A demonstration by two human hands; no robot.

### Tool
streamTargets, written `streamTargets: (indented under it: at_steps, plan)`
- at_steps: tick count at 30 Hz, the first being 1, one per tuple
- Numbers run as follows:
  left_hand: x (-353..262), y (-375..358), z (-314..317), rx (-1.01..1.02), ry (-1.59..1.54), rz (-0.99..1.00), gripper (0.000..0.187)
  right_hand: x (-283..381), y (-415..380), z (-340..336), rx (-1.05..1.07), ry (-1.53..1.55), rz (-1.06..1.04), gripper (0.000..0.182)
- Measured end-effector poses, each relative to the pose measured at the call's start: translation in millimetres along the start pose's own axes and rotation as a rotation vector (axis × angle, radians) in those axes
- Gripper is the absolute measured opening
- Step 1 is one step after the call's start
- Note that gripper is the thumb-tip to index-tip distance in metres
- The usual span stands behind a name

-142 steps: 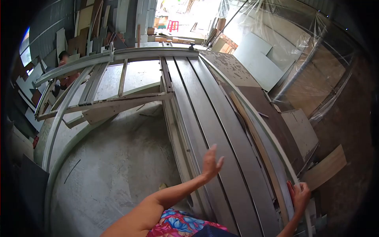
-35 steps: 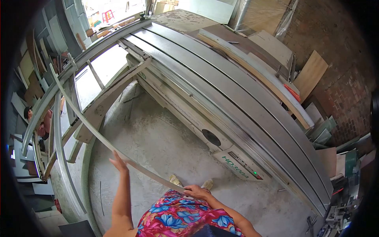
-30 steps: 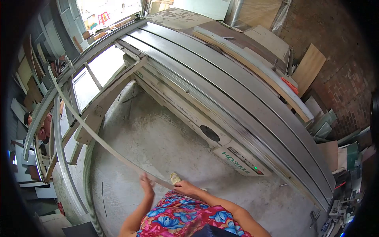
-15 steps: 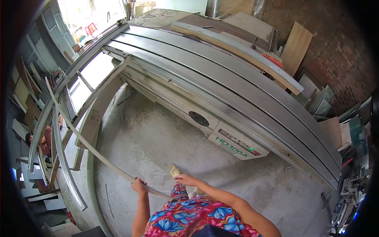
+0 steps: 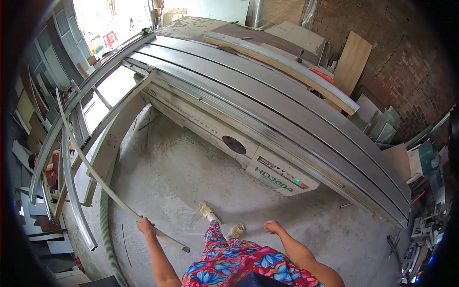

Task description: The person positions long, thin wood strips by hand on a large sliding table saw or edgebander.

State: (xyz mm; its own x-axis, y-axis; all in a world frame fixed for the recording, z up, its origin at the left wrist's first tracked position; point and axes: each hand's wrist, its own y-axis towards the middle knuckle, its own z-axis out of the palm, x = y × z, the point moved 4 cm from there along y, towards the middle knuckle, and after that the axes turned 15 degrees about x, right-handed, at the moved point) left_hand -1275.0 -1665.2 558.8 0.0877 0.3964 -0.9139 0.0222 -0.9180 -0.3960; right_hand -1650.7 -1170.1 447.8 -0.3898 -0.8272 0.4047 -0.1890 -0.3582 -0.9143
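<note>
My left hand (image 5: pixel 146 226) is closed around a long, narrow strip (image 5: pixel 110 191), pale and apparently wood or board. Its near end juts out past my hand toward my legs, and its far end reaches up to the left over the frame of a sliding table saw (image 5: pixel 205 125). Curled into a loose fist, my right hand (image 5: pixel 273 227) hangs above the floor in front of my body, apart from the strip and the saw. Nothing shows in its fingers.
The saw's ribbed metal table (image 5: pixel 267 95) crosses the view, its control panel (image 5: pixel 279 174) facing me. A green ribbed hose (image 5: pixel 106 229) lies along the floor at left. A metal rail (image 5: pixel 76 205) sticks out toward me. Another person (image 5: pixel 55 170) is at far left.
My left hand has moved left with the strip, bringing its near end into view. My right hand has swung away to the right from near the strip's end. Both my feet now show.
</note>
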Motion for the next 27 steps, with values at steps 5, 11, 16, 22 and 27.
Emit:
streamTargets:
  at_steps: [5,11,16,22,27]
  plan:
    - [28.2,21.3,-69.1,-0.066,0.077,0.008,0.028,-25.0,20.8,-12.0,-0.004,-0.401,0.015,0.021]
    - [37.5,19.3,-143.3,-0.204,0.393,0.035,0.032,-2.5,10.2,-13.7,-0.055,-0.344,-0.078,0.023]
    - [60.3,25.5,-171.7,-0.276,0.438,-0.117,0.034,9.1,-1.7,-20.7,-0.113,-0.337,-0.122,0.025]
    - [79.1,22.6,-173.6,-0.316,0.535,-0.195,0.034,-18.1,-5.8,-33.4,-0.123,-0.31,-0.115,0.026]
    - [79.4,11.4,-176.5,-0.392,0.643,-0.162,0.033,-48.1,-16.8,-43.3,-0.132,-0.185,-0.124,0.024]
